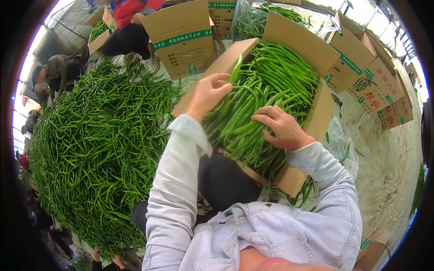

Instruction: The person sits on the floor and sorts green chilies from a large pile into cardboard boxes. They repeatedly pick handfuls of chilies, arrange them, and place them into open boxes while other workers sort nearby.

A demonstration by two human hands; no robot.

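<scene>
An open cardboard box [321,110] full of long green chili peppers [284,74] stands before me with its flaps spread. The peppers at its far end lie in a neat, aligned layer; those nearer to me are looser. Over the left side of the box, my left hand [211,94] pinches a green chili pepper [236,68] between thumb and fingers, its end pointing up. My right hand [283,128] is over the near peppers at the right, thumb and fingers apart, with nothing seen between them. Whether its fingertips touch the peppers is unclear.
A large heap of green peppers [112,135] spreads over the ground at left. Cardboard boxes [183,50] stand behind, and more boxes [369,78] at right. A clear plastic bag [344,149] lies beside my box. Other people [62,73] bend around the heap.
</scene>
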